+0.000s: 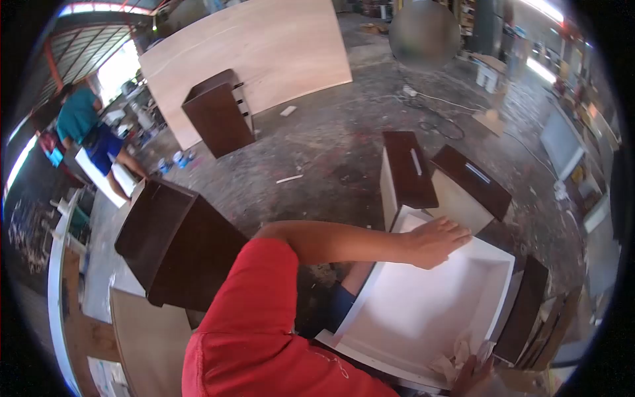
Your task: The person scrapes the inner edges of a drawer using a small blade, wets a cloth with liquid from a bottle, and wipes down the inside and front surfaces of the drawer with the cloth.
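A white-lined drawer (410,301) lies in front of me with its inside facing up. My left hand (436,243) rests across its far end, fingers stretched out over the rim. At the drawer's near right corner, my right hand (473,376) is closed on a crumpled pale rag (456,354), which touches the inside. Part of that hand is cut off by the bottom edge of the view. Just beyond the drawer stand two drawers with dark brown fronts, one drawer (410,169) and another drawer (471,182), each with a light handle.
A dark brown cabinet (185,245) stands at my left, and another cabinet (221,116) is further off by a large plywood sheet (264,53). A person (92,135) in a teal shirt bends at the far left. A cable (443,126) lies on the floor.
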Motion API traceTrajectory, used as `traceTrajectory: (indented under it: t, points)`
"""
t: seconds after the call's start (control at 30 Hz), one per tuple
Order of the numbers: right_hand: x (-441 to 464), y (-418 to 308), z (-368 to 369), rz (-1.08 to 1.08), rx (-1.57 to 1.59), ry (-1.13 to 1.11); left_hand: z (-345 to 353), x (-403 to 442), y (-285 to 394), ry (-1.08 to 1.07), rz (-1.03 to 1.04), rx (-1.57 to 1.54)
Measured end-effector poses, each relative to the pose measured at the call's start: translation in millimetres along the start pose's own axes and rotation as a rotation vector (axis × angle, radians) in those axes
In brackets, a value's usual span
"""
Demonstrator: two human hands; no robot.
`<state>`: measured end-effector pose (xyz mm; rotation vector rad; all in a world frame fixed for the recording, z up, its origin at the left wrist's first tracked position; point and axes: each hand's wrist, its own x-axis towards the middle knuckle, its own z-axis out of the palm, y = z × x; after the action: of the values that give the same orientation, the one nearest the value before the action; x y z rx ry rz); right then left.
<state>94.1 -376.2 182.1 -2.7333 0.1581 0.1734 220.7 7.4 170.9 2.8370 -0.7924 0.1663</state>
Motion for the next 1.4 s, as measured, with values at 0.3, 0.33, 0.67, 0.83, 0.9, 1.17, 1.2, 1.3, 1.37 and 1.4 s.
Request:
traceTrajectory:
  t: [0.3, 0.33, 0.67, 0.83, 0.9, 1.17, 1.2, 1.3, 1.37, 1.4]
  points:
    - [0.8, 1.6, 4.8, -0.073, 0.041, 0.027, 24.4, 10.3, -6.4, 0.136, -0.129, -0.183]
    - [-2.2, -4.1, 2.6, -0.063, 0.030, 0.040, 22.6, 16.3, -10.6, 0.095, -0.152, -0.209]
    - [9.5, 11.3, 13.6, -0.090, 0.220, 0.185, -8.4, 59.5, -64.9, -0.215, -0.223, -0.741]
    - [6.9, 5.9, 6.1, -0.098, 0.282, 0.204, 11.0, 71.7, -95.9, -0.494, -0.442, -1.034]
    - [8.3, 8.7, 8.6, -0.091, 0.270, 0.205, 5.4, 77.8, -89.5, -0.516, -0.453, -0.945]
    - [12.8, 15.7, 11.6, -0.080, 0.253, 0.176, 4.5, 111.3, -82.5, -0.610, -0.471, -0.661]
    - [12.1, 14.5, 9.2, -0.071, 0.241, 0.164, 0.0, 109.8, -80.6, -0.621, -0.468, -0.671]
    - [11.7, 14.9, 5.4, -0.066, 0.242, 0.137, -3.3, 103.7, -88.5, -0.644, -0.377, -0.789]
    - [12.5, 15.8, 4.6, -0.068, 0.249, 0.130, -6.6, 101.5, -99.9, -0.680, -0.326, -0.964]
    - [12.2, 16.5, 4.5, -0.066, 0.251, 0.126, -7.5, 99.1, -105.4, -0.714, -0.325, -1.086]
